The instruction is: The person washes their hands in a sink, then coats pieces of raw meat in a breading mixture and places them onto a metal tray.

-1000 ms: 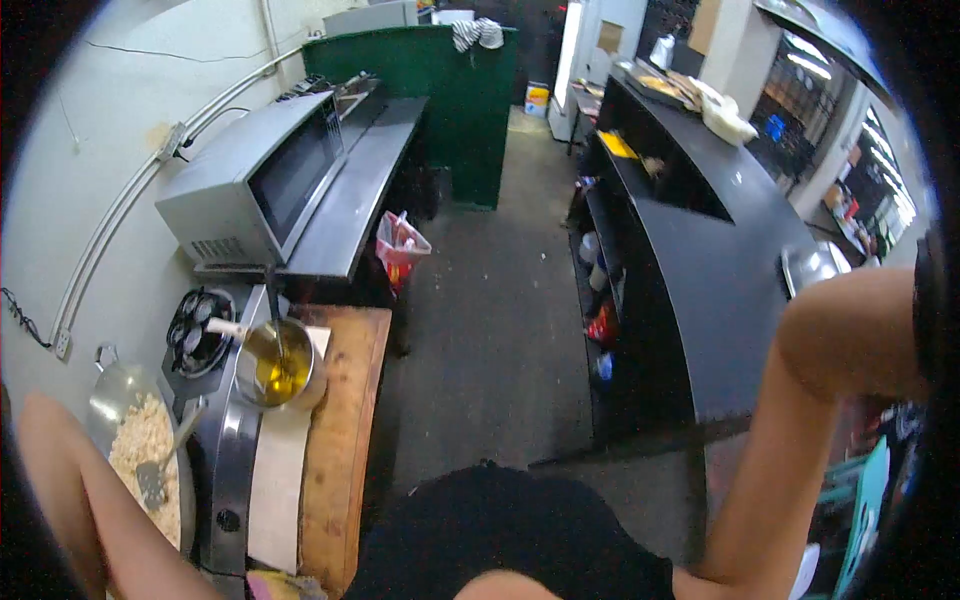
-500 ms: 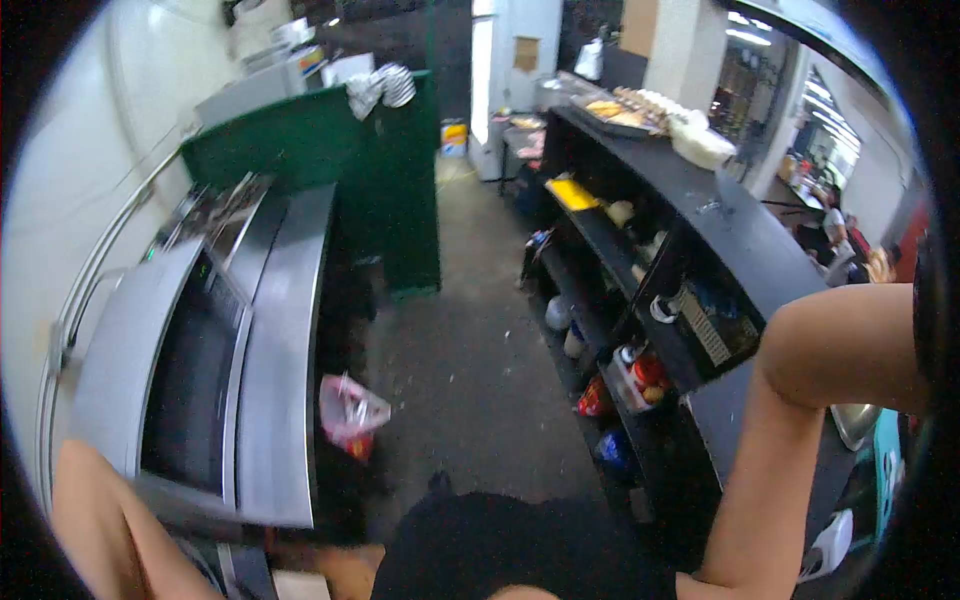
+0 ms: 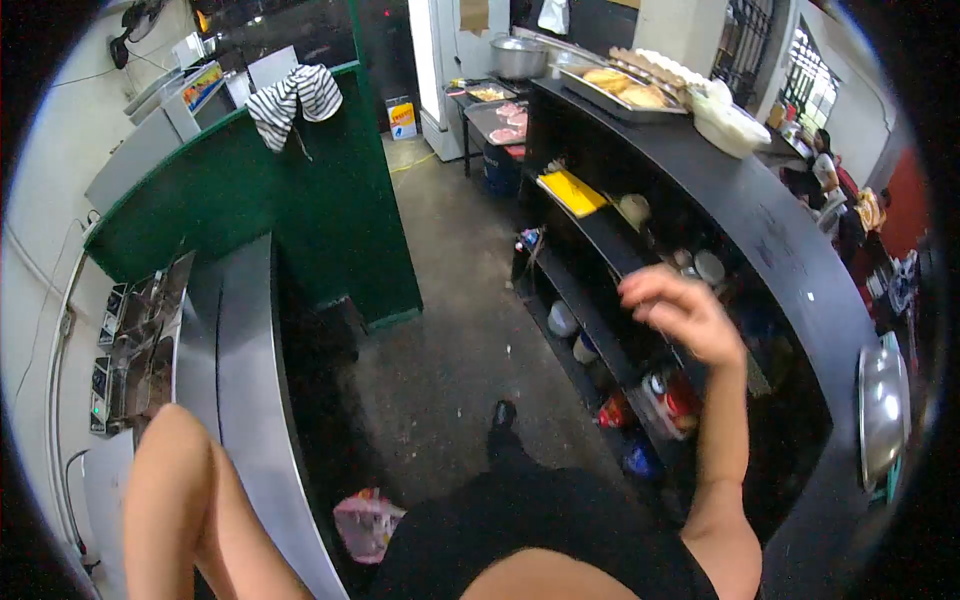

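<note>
My right hand [image 3: 688, 315] is raised in front of the black shelf unit [image 3: 812, 410] on the right. Its fingers are loosely curved and apart, holding nothing. Behind it are open shelves with several containers and a yellow tray [image 3: 572, 193]. My left arm bends at the elbow over the steel counter [image 3: 240, 350] at lower left; the left hand itself is outside the picture.
A walkway runs between the counter and shelves. A pink plastic bag [image 3: 368, 527] lies low beside the counter. Fryers [image 3: 150, 350] stand left, before a green partition [image 3: 330, 215]. On the shelf top are a food tray [image 3: 622, 95], a white tub [image 3: 730, 128] and a metal bowl [image 3: 882, 415].
My view has moved forward along the walkway. My right hand has come into view over the shelves, and the steel oven-like box on the left has mostly left the picture.
</note>
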The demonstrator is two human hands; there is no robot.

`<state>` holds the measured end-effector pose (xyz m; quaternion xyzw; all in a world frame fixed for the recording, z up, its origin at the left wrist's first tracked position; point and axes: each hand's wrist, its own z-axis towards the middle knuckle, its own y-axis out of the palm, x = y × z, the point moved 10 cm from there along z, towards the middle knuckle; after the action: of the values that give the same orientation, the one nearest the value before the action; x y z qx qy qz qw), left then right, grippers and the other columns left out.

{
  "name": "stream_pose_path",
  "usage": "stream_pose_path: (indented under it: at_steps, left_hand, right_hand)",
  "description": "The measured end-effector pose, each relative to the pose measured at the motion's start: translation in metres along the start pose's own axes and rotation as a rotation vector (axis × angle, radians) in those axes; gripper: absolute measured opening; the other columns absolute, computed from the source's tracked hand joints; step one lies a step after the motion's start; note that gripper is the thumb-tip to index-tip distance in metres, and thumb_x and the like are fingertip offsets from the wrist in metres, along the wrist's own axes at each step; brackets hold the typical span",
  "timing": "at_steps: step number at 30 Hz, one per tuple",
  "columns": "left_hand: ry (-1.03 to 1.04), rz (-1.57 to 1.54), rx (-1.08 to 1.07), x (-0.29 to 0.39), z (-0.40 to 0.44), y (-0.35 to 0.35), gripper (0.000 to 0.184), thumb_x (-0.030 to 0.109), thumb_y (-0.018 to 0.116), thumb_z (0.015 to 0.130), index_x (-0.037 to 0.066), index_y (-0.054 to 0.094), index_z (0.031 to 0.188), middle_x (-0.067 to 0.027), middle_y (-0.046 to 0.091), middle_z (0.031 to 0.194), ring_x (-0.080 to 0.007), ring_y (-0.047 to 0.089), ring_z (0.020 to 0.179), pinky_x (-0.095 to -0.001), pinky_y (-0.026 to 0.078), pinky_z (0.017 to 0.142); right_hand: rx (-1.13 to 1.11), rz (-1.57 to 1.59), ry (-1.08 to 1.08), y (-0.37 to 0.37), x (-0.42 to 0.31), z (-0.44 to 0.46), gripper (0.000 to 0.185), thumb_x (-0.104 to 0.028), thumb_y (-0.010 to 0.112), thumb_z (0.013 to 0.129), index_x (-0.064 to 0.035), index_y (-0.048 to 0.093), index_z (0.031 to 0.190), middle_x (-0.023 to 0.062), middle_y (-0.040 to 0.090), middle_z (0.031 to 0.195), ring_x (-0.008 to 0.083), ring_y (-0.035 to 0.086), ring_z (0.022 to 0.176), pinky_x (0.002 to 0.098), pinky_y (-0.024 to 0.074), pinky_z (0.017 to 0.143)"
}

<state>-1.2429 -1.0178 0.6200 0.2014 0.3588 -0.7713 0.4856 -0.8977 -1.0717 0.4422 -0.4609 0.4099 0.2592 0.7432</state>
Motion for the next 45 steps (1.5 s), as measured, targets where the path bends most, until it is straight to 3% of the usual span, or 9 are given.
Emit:
stream_pose_path:
  at_steps: [4, 8, 10, 14, 24, 26, 32, 39, 45]
  left_hand:
    - [-0.119, 0.194, 0.119, -0.075, -0.068, 0.037, 0.031, 0.021, 0.05, 0.083, 0.002, 0.056, 0.107, -0.0169, 0.053, 0.108, -0.0249, 0.053, 0.093, -0.0367, 0.042, 0.085]
    - [-0.931, 0.457, 0.2, -0.186, -0.221, 0.08, 0.031, 0.021, 0.049, 0.083, 0.003, 0.056, 0.106, -0.0173, 0.053, 0.108, -0.0253, 0.053, 0.092, -0.037, 0.042, 0.084]
    - [-1.578, 0.2, -0.017, -0.218, -0.356, 0.16, 0.033, 0.008, 0.055, 0.076, 0.001, 0.054, 0.109, -0.015, 0.054, 0.108, -0.0247, 0.054, 0.093, -0.0332, 0.042, 0.086]
    - [-2.194, -0.596, -1.145, -0.121, -0.579, 0.329, 0.052, 0.031, 0.063, 0.078, 0.003, 0.05, 0.12, -0.0184, 0.06, 0.107, -0.0295, 0.058, 0.101, -0.0372, 0.044, 0.087]
    - [-1.92, -1.003, -0.943, -0.285, -0.797, 0.616, 0.045, 0.028, 0.058, 0.083, 0.005, 0.051, 0.121, -0.0129, 0.063, 0.096, -0.021, 0.059, 0.086, -0.0337, 0.046, 0.08]
    - [-1.944, -0.821, -0.955, -0.342, -0.835, 0.667, 0.047, 0.028, 0.06, 0.079, 0.004, 0.052, 0.118, -0.0173, 0.061, 0.105, -0.029, 0.059, 0.098, -0.0367, 0.045, 0.084]
    - [-1.733, -0.755, -1.613, -0.382, -0.996, 0.797, 0.039, 0.025, 0.06, 0.075, 0.01, 0.06, 0.112, -0.01, 0.059, 0.113, -0.0294, 0.056, 0.104, -0.0361, 0.044, 0.089]
    - [-2.096, -0.831, -1.187, -0.448, -1.134, 0.846, 0.038, 0.028, 0.062, 0.074, 0.009, 0.063, 0.107, -0.0121, 0.063, 0.104, -0.0261, 0.059, 0.097, -0.035, 0.046, 0.084]
    - [-2.505, -0.7, -1.113, -0.46, -1.221, 0.764, 0.034, 0.024, 0.062, 0.074, 0.004, 0.064, 0.101, -0.0108, 0.066, 0.086, -0.0212, 0.061, 0.068, -0.0337, 0.048, 0.065]
  right_hand:
    - [-0.3, 0.07, 0.359, 0.047, 0.187, 0.053, 0.025, -0.017, 0.058, 0.084, -0.0034, 0.06, 0.104, 0.0064, 0.063, 0.098, 0.0151, 0.056, 0.093, 0.0292, 0.0436, 0.084]
    - [-0.436, -0.347, 0.342, 0.059, 0.284, 0.136, 0.031, -0.021, 0.059, 0.082, -0.0023, 0.059, 0.107, 0.0142, 0.061, 0.102, 0.0258, 0.059, 0.095, 0.0339, 0.0447, 0.084]
    - [-0.385, -0.194, 0.36, 0.055, 0.308, 0.189, 0.031, -0.021, 0.059, 0.082, -0.0027, 0.059, 0.107, 0.0144, 0.061, 0.102, 0.0257, 0.058, 0.095, 0.0338, 0.0453, 0.083]
    - [-0.353, -0.177, 0.25, 0.044, 0.333, 0.297, 0.031, -0.02, 0.058, 0.083, -0.0016, 0.057, 0.108, 0.0149, 0.06, 0.1, 0.0261, 0.059, 0.091, 0.0345, 0.0461, 0.08]
    - [-0.201, -0.111, 0.218, -0.004, 0.442, 0.555, 0.029, -0.021, 0.058, 0.081, -0.0022, 0.06, 0.103, 0.0163, 0.059, 0.101, 0.03, 0.057, 0.095, 0.0365, 0.0439, 0.085]
    - [-0.138, -0.171, 0.199, -0.018, 0.47, 0.601, 0.029, -0.021, 0.059, 0.08, -0.0024, 0.06, 0.103, 0.0162, 0.059, 0.102, 0.0304, 0.058, 0.094, 0.0364, 0.0439, 0.085]
    - [0.105, -0.148, 0.179, -0.072, 0.528, 0.719, 0.02, -0.014, 0.062, 0.077, -0.0012, 0.066, 0.093, 0.0137, 0.063, 0.09, 0.0235, 0.06, 0.083, 0.032, 0.0458, 0.075]
    - [0.435, -0.149, 0.363, -0.168, 0.676, 0.839, 0.016, -0.015, 0.064, 0.072, -0.0039, 0.069, 0.083, 0.0147, 0.064, 0.082, 0.0264, 0.061, 0.079, 0.0329, 0.047, 0.072]
    - [0.52, -0.331, 0.357, -0.253, 0.773, 0.997, 0.014, -0.013, 0.064, 0.07, -0.0071, 0.07, 0.081, 0.0156, 0.064, 0.084, 0.029, 0.06, 0.079, 0.0364, 0.0465, 0.073]
